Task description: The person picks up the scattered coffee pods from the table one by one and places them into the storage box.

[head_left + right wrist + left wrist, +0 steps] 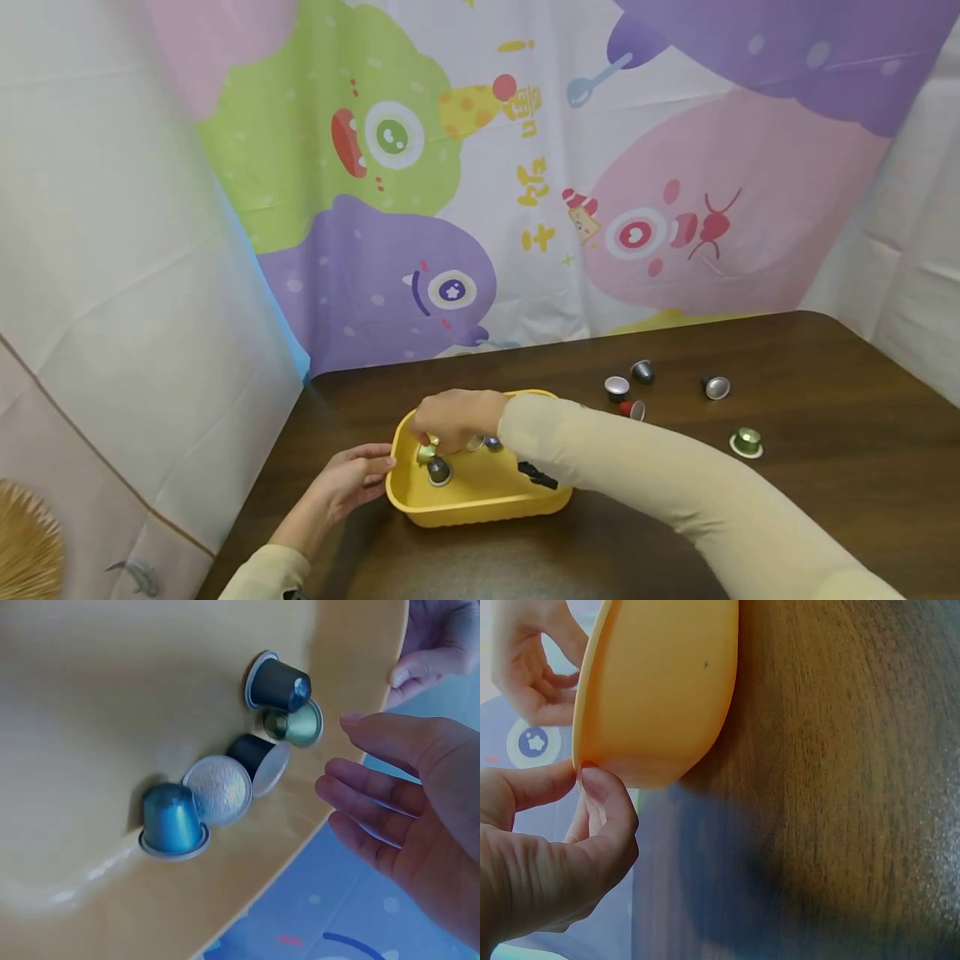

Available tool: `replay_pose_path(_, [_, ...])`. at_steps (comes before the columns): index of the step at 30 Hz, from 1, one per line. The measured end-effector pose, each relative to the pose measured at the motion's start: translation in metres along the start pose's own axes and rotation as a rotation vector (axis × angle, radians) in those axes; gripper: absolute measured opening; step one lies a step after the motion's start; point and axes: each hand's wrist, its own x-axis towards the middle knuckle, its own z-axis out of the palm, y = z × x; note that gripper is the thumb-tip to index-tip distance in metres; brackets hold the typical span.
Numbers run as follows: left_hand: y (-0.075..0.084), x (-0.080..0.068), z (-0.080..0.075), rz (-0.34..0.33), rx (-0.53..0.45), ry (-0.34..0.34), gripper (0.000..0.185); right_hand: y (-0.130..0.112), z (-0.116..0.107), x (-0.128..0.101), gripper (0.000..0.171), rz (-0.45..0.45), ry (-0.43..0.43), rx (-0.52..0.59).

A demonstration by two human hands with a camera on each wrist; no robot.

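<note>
The left hand (347,483) pinches the rim of the light, stiff yellow plastic tray (480,500), while the open, empty right hand (456,419) hovers over small, slippery aluminium coffee capsules (217,791), best pinched at their flanged rims.

Five loose capsules (617,387) lie on the brown table (825,500), one apparently green (747,442).

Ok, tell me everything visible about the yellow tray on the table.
The yellow tray is a shallow, rounded-rectangle bin of smooth, plastic-looking material, sitting flat on the dark wooden table. The left hand pinches its left rim between thumb and fingers; the right hand hovers open over the inside. Five coffee capsules are clustered on its floor, plus a small black object.
</note>
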Motion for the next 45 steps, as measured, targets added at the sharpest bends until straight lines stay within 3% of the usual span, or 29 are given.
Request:
replay_pose_path(7, [0.0, -0.001, 0.0, -0.002, 0.005, 0.009, 0.045, 0.012, -0.005, -0.017, 0.018, 0.055, 0.002, 0.047])
replay_pose_path(26, [0.0, 0.0, 0.001, -0.013, 0.0, 0.008, 0.046, 0.05, 0.009, -0.074, 0.021, 0.066, 0.036, 0.103])
replay_pose_path(39, [0.006, 0.001, 0.001, -0.048, 0.017, 0.021, 0.046, 0.071, 0.027, -0.102, 0.019, 0.059, 0.114, 0.145])
replay_pose_path(45, [0.005, 0.001, 0.0, -0.057, 0.015, 0.01, 0.046, 0.078, 0.033, -0.121, 0.02, 0.054, 0.205, 0.191])
